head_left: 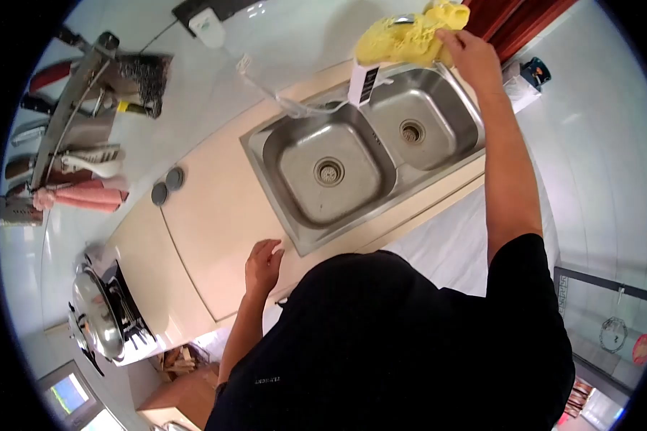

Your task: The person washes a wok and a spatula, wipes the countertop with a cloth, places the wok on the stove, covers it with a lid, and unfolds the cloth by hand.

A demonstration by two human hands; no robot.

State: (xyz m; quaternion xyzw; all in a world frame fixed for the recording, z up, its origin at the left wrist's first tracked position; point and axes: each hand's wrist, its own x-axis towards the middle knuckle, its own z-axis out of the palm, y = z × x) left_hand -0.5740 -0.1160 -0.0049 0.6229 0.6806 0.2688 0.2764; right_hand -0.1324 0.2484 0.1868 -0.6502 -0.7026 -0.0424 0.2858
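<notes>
My right hand (469, 56) reaches far out and grips a crumpled yellow cloth (408, 37), pressed against the wall area just behind the right basin of a steel double sink (438, 92). A faucet (305, 109) with a hanging white tag (363, 82) stands between the basins. My left hand (263, 264) rests flat on the cream countertop (208, 215), fingers apart, near the front left corner of the sink, holding nothing.
A wall rack (72, 108) with knives, utensils and pink cloths hangs at left. Two grey round lids (167, 185) lie on the counter. A stove with a lidded steel pot (97, 312) sits at lower left. A socket (207, 20) is on the wall.
</notes>
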